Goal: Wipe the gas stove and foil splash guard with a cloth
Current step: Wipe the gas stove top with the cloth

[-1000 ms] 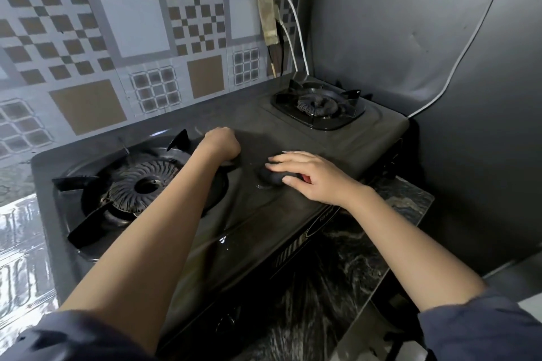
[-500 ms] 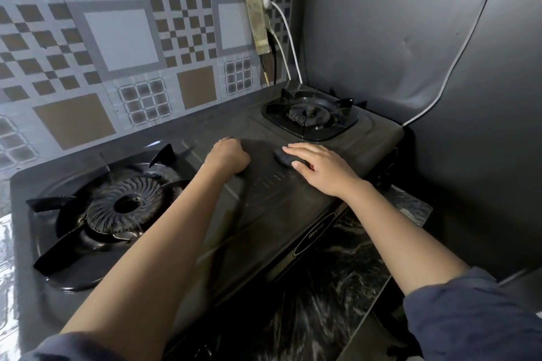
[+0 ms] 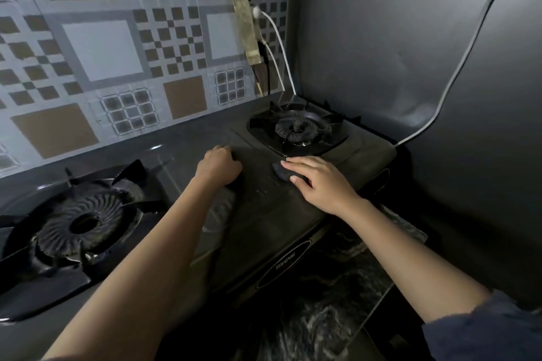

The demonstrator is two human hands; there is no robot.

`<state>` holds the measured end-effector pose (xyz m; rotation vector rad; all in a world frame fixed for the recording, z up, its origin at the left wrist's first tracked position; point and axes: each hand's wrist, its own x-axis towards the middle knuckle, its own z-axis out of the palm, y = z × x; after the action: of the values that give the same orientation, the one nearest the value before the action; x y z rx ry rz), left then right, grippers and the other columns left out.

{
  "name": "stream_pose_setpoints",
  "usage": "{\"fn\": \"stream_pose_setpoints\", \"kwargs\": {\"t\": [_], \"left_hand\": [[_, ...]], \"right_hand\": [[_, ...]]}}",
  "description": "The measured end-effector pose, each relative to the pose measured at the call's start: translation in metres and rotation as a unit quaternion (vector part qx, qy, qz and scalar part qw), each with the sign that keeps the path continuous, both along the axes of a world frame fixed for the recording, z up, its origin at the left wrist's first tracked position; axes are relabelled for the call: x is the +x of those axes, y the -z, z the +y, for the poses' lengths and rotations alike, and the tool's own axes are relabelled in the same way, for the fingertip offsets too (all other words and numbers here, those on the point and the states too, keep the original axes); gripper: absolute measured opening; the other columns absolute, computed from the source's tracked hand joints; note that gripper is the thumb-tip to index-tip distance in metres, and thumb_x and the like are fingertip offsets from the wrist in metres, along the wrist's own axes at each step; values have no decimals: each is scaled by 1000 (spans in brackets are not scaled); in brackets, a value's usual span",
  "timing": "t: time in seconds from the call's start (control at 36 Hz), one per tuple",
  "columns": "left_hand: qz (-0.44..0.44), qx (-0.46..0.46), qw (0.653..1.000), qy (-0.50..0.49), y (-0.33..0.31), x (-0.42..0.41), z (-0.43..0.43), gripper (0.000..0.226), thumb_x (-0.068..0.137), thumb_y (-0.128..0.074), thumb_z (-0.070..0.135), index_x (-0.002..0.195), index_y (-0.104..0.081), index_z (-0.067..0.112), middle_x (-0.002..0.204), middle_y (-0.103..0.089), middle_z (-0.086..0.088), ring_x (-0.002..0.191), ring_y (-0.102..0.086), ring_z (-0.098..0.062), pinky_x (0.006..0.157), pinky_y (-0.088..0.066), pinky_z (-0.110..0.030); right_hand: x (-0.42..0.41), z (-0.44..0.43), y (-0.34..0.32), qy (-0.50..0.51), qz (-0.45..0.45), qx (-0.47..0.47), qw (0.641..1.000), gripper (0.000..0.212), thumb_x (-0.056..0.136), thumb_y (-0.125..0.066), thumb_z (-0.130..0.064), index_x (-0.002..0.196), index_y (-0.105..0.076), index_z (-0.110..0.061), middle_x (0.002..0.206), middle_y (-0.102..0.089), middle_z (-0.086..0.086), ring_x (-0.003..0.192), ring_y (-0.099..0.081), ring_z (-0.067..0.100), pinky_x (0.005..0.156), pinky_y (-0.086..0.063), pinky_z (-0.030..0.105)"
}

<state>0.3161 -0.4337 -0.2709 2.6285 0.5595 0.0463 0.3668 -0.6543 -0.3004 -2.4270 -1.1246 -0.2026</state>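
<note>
A dark two-burner gas stove (image 3: 264, 223) fills the middle of the head view, with a large burner (image 3: 82, 223) at the left and a smaller burner (image 3: 299, 129) at the far right. My right hand (image 3: 319, 182) lies flat, pressing a small dark cloth (image 3: 283, 171) onto the stove top between the burners. My left hand (image 3: 218, 165) rests as a fist on the stove top just left of it; nothing shows in it. The patterned foil splash guard (image 3: 117, 47) stands behind the stove.
A power strip (image 3: 245, 23) with a white cable (image 3: 278, 47) hangs on the wall above the far burner. A grey wall (image 3: 410, 38) with a second cable closes the right side. Dark marbled counter (image 3: 337, 302) lies in front of the stove.
My right hand has slid the cloth across the stove top toward the far burner. My left fist moved the same way along the stove top. The camera view shifted right.
</note>
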Motion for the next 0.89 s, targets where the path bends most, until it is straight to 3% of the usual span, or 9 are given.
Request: {"fn": "stream_pose_setpoints", "kwargs": {"t": [0.17,0.42,0.61,0.89], "left_hand": [[-6,21,999,-29,5,-5,10,47,93,-46,23,139,-41,14,147,-37,-12,133,-37,-32,109,-34,-48],[-10,37,997,-73,9,-16,35,46,92,-47,22,137,-44,12,147,-39,-11,134,-36,-32,111,-32,-43],[-11,53,996,-74,15,-20,35,46,95,-44,24,139,-41,13,149,-35,-9,135,-35,-30,111,-31,-42],[-3,45,997,-69,15,-24,34,49,96,-39,28,143,-35,16,156,-23,-9,143,-21,-28,117,-20,-41]], "right_hand": [[3,24,-3,-70,0,-19,997,39,97,-45,-24,136,-47,-23,140,-48,-3,130,-40,17,109,-29,30],[24,89,-5,-101,18,-45,994,41,98,-39,-25,138,-41,-20,141,-43,0,128,-40,25,106,-34,39],[50,137,-15,-76,62,-89,991,42,100,-31,-27,141,-34,-19,146,-35,4,131,-34,32,106,-34,44],[44,158,-10,22,59,-45,997,39,100,-31,-25,137,-39,-15,143,-39,9,126,-38,35,102,-34,42]]}}
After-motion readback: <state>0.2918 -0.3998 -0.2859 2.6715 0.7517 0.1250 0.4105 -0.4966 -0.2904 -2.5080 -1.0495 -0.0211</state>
